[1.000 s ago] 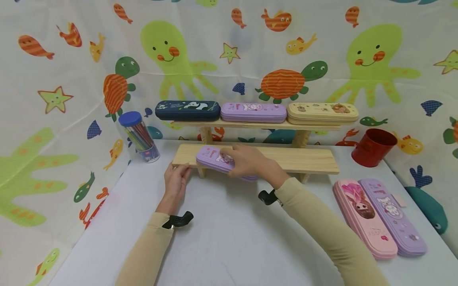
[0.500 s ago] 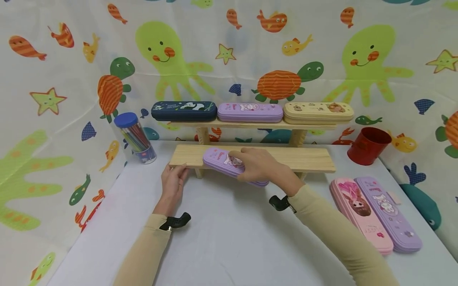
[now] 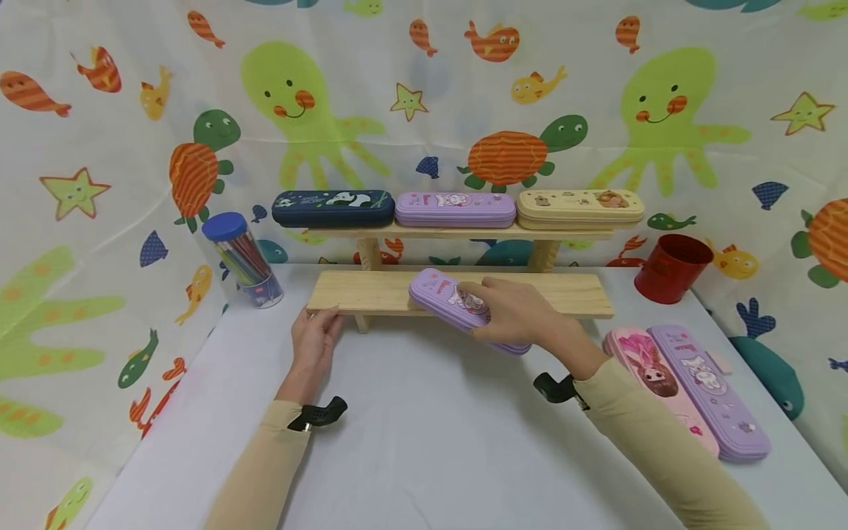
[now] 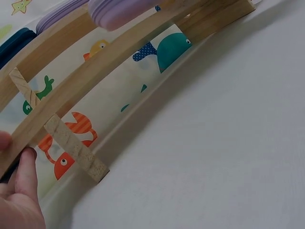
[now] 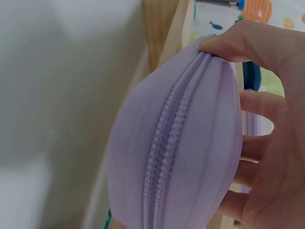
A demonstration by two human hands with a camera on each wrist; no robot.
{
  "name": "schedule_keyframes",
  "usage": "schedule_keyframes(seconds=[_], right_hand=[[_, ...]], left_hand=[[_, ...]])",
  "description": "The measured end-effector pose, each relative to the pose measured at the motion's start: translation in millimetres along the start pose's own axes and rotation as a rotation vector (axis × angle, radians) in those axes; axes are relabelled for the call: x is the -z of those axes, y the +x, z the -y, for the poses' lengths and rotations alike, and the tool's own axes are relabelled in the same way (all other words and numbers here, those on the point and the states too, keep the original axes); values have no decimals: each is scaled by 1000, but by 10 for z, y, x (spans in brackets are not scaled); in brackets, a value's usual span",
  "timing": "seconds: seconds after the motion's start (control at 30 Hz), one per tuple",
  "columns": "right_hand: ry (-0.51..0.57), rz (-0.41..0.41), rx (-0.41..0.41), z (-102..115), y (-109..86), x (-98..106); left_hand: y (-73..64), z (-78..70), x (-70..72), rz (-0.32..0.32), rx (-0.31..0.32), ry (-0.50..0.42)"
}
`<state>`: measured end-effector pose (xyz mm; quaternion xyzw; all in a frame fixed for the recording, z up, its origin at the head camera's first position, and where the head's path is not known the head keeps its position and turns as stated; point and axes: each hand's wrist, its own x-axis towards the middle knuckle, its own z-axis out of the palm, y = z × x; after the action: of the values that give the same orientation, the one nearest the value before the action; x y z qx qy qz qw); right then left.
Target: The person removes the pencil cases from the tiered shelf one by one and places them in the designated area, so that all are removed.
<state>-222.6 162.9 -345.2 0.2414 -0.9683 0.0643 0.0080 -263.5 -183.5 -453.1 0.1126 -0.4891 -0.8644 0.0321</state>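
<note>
My right hand (image 3: 520,313) grips a purple zippered pencil case (image 3: 444,294), tilted with its right end lower, just over the front of the lower shelf board. Its zip and the thumb pressing its edge fill much of the right wrist view. With my left hand (image 3: 314,342) I pinch the left front corner of the two-tier wooden shelf (image 3: 358,291); in the left wrist view the thumb (image 4: 26,174) lies against the board's edge. On the upper tier sit a dark blue panda case (image 3: 333,210), another purple case (image 3: 455,211) and a cream case (image 3: 579,210).
Right of the shelf, a pink pencil case (image 3: 662,386) and a purple one (image 3: 712,394) lie side by side on the white table (image 3: 411,456). A red bucket (image 3: 672,269) stands behind them. A blue-lidded tub of pens (image 3: 241,258) stands at the left.
The purple case in my right hand has moved rightward along the lower board and somewhat toward me. My left hand keeps its place on the shelf corner. The head view has shifted slightly.
</note>
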Motion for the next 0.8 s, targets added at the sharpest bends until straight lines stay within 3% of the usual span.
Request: schedule_keyframes(seconds=[0.4,0.8], right_hand=[[-9,-27,-63,-233,-412,26],[22,-4,-146,-432,-803,18]], left_hand=[[-56,-92,-1,41,63,11],[-16,-122,5,60,139,-65]])
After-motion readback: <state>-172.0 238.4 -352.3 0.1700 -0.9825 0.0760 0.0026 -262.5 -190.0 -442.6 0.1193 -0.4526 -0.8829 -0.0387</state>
